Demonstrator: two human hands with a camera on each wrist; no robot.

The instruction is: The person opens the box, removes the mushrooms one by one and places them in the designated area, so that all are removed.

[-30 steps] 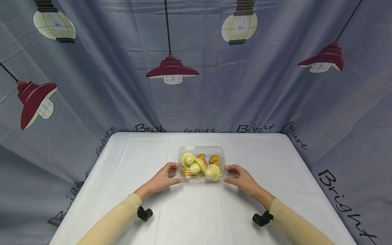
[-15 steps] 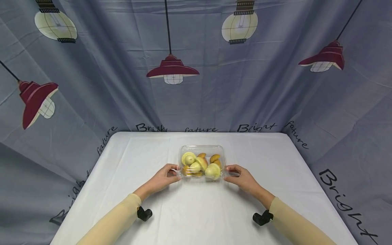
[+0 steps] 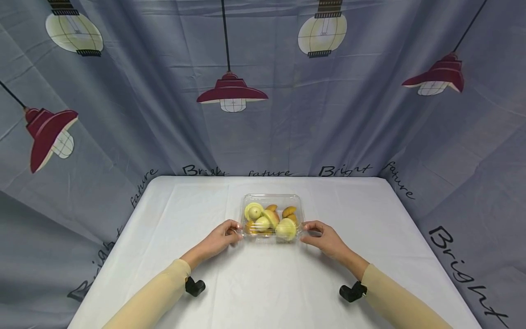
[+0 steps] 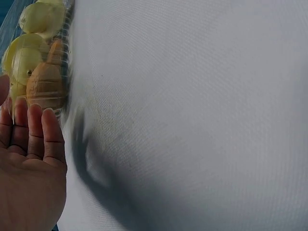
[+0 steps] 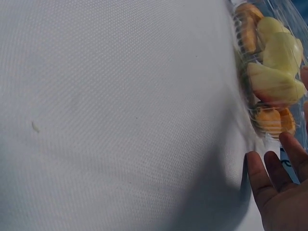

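Note:
A clear plastic fruit box [image 3: 272,199] sits on the white table, with pale yellow-green and orange fruit [image 3: 269,220] showing through it. My left hand [image 3: 218,238] pinches the near left corner, its thumb in front and fingertips along the end. In the left wrist view, four fingers [image 4: 35,132] lie side by side against that end of the box. My right hand [image 3: 326,240] holds the near right corner between thumb and forefinger. In the right wrist view, the other fingers [image 5: 260,178] stretch beyond the box's end, and the thumb is mostly cut off by the frame edge.
A white cloth [image 3: 271,288] covers the table. Behind it hangs a grey-blue curtain [image 3: 287,132] printed with lamps and lettering. Each wrist bears a small black camera mount, one on the left [image 3: 195,287] and one on the right [image 3: 352,292].
My left thumb has drawn in toward the forefinger at the box's corner. The right hand has stayed nearly still. The box has barely moved on the table.

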